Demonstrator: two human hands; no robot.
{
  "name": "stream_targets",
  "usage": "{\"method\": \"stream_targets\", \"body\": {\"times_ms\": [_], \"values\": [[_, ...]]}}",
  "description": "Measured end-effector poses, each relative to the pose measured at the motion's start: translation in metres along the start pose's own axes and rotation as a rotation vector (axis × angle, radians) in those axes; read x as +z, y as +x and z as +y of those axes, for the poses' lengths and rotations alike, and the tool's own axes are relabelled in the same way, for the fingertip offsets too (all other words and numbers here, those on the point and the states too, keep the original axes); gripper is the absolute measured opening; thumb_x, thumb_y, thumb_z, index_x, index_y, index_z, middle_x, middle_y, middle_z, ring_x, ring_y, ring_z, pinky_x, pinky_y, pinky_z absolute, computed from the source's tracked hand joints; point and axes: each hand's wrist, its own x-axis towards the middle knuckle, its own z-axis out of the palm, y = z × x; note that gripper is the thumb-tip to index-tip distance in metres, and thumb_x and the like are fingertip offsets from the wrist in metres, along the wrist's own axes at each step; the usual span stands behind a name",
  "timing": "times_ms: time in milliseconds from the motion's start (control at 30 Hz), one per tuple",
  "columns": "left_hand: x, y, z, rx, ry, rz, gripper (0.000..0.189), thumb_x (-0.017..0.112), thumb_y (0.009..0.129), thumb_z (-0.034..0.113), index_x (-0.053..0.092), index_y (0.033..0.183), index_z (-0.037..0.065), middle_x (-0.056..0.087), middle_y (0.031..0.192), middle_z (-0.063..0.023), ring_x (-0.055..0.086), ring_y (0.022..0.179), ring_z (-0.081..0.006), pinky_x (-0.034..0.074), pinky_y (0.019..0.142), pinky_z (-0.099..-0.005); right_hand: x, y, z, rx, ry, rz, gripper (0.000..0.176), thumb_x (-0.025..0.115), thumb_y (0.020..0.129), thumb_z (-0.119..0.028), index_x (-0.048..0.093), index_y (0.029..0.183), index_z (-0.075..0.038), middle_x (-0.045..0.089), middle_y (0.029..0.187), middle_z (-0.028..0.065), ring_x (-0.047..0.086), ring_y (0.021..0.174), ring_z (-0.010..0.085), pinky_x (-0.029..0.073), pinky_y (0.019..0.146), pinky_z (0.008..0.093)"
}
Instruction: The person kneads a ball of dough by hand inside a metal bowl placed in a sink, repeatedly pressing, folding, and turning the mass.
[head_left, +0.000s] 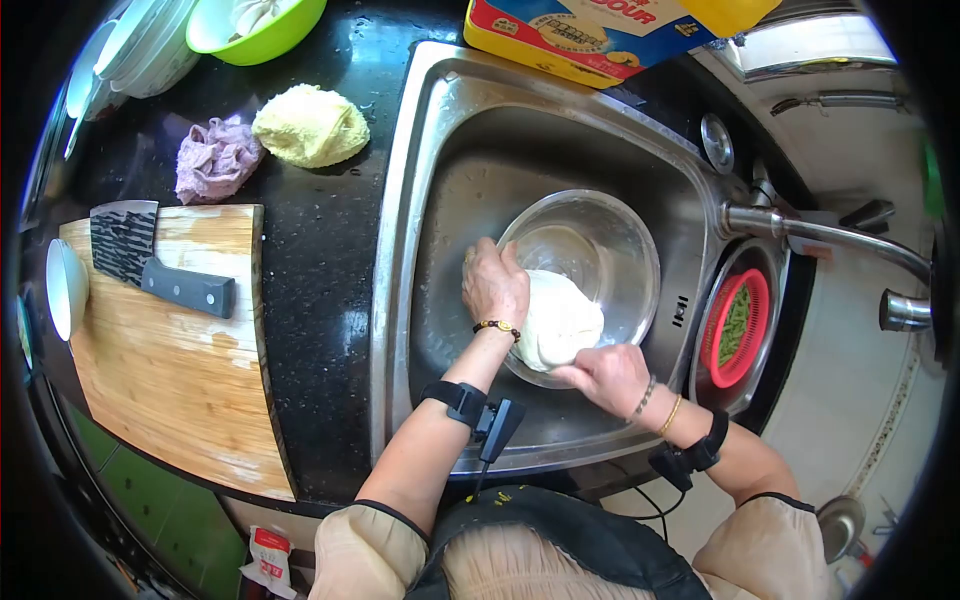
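A white cloth-like or dough-like mass (562, 318) lies partly inside a round metal bowl (625, 235) in the steel sink (470, 150). My left hand (494, 286) rests at the bowl's left rim, against the left side of the white mass; its fingertips bend over the rim. At the lower right of the mass, my right hand (608, 376) is closed, thumb and fingers pinching its edge. Both wrists carry bracelets and black straps.
Left of the sink are a cutting board (180, 380) with a cleaver (188, 288), a purple cloth (215, 160), a yellow cloth (311, 126) and a green bowl (262, 45). A faucet (850, 240) and red basket (718, 350) stand right; a colourful box (580, 35) is behind.
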Motion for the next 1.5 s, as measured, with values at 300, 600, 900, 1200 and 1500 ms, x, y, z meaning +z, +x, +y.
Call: {"method": "stream_targets", "body": {"times_ms": [300,600,900,1200,1500], "values": [[-0.002,0.000,0.003,-0.025,-0.010,-0.022,0.028,0.053,0.088,0.026,0.055,0.087,-0.002,0.059,0.092,-0.0247,0.056,0.091,-0.0418,0.043,0.078,-0.0497,0.001,0.049,-0.018,0.226,-0.285,-0.516,0.060,0.062,0.072,-0.064,0.071,0.083,-0.006,0.068,0.078,0.0140,0.067,0.082,0.0279,0.052,0.072,0.0371],[-0.007,-0.003,0.006,-0.036,0.013,-0.029,0.026,0.053,0.089,0.025,0.055,0.088,-0.002,0.058,0.093,-0.0235,0.056,0.093,-0.0410,0.044,0.080,-0.0493,0.024,0.064,-0.012,0.294,-0.311,-0.571,0.062,0.065,0.072,-0.063,0.069,0.090,-0.003,0.068,0.090,0.0157,0.065,0.091,0.0287,0.052,0.077,0.0369],[0.000,-0.003,0.000,-0.004,0.050,0.000,0.030,0.052,0.089,0.030,0.054,0.090,0.000,0.060,0.092,-0.0240,0.057,0.090,-0.0432,0.044,0.077,-0.0511,0.041,0.070,0.008,0.407,-0.259,-0.627,0.059,0.068,0.072,-0.059,0.069,0.101,-0.008,0.067,0.102,0.0121,0.064,0.098,0.0249,0.050,0.085,0.0340],[0.002,-0.003,-0.001,0.016,0.044,0.007,0.027,0.052,0.088,0.026,0.053,0.086,-0.001,0.059,0.090,-0.0231,0.056,0.089,-0.0422,0.043,0.076,-0.0507,0.090,0.058,0.061,0.448,-0.233,-0.504,0.059,0.063,0.075,-0.060,0.066,0.108,-0.011,0.066,0.107,0.0103,0.061,0.104,0.0230,0.048,0.089,0.0323],[0.003,-0.003,-0.004,0.097,0.074,0.062,0.027,0.051,0.088,0.026,0.053,0.087,-0.001,0.060,0.089,-0.0243,0.057,0.087,-0.0441,0.042,0.074,-0.0521,0.094,0.054,0.073,0.347,-0.180,-0.452,0.040,0.057,0.084,-0.042,0.067,0.107,-0.011,0.065,0.109,0.0116,0.062,0.104,0.0225,0.049,0.087,0.0334]]}}
